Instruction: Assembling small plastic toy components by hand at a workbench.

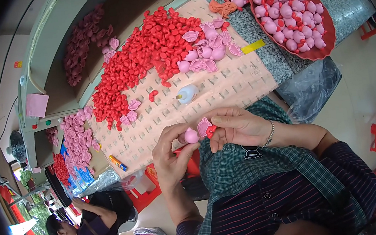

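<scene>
My left hand (170, 153) pinches a small round pink plastic piece (191, 136) between thumb and fingers. Close beside it, my right hand (238, 128) grips an open pink shell piece (203, 125), hollow side showing, with a red piece (211, 131) at its lower edge. Whether the red piece is joined to the shell, I cannot tell. Both hands are above the near edge of the board. Beyond them a small white squeeze bottle (188, 93) with a narrow tip lies on the patterned tan board (235, 86). One red piece (153, 95) rests near the bottle.
A large heap of red pieces (135, 58) covers the board's far side, beside pink shells (203, 64). At right, a red basket (329, 50) holds round pink figures. A marker (118, 163) lies at the left edge. Another person (93, 225) sits at lower left.
</scene>
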The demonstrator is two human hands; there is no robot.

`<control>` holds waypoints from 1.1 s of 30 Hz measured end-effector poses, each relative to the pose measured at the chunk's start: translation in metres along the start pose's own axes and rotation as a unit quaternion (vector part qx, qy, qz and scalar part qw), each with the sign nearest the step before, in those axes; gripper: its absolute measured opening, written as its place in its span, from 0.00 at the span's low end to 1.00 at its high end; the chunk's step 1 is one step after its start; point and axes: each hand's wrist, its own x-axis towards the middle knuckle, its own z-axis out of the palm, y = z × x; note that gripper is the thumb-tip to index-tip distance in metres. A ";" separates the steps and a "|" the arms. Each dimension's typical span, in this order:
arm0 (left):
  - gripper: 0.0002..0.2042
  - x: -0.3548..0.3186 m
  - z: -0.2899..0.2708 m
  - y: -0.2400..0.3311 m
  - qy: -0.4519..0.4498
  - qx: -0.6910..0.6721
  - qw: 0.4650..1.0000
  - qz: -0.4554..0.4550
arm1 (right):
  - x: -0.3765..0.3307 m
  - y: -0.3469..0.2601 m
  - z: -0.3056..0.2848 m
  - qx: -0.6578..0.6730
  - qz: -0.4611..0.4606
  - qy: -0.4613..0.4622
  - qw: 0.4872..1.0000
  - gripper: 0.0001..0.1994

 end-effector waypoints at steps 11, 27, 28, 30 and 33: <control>0.23 0.023 0.006 0.027 -0.099 0.080 0.991 0.048 | -0.001 0.004 -0.001 -0.033 0.006 0.012 0.999 0.17; 0.22 0.022 0.000 0.012 -0.100 0.047 0.994 0.010 | 0.003 0.002 0.008 -0.045 0.007 0.009 0.999 0.16; 0.22 0.021 0.000 0.013 -0.095 0.056 0.994 0.006 | 0.004 0.002 0.009 -0.045 0.005 0.015 0.999 0.16; 0.21 0.021 0.000 0.012 -0.093 0.066 0.993 0.002 | 0.005 0.001 0.011 -0.042 0.011 0.013 0.999 0.16; 0.21 0.020 0.000 0.006 -0.077 0.075 0.994 0.022 | 0.007 0.000 0.009 -0.046 0.018 0.008 0.999 0.17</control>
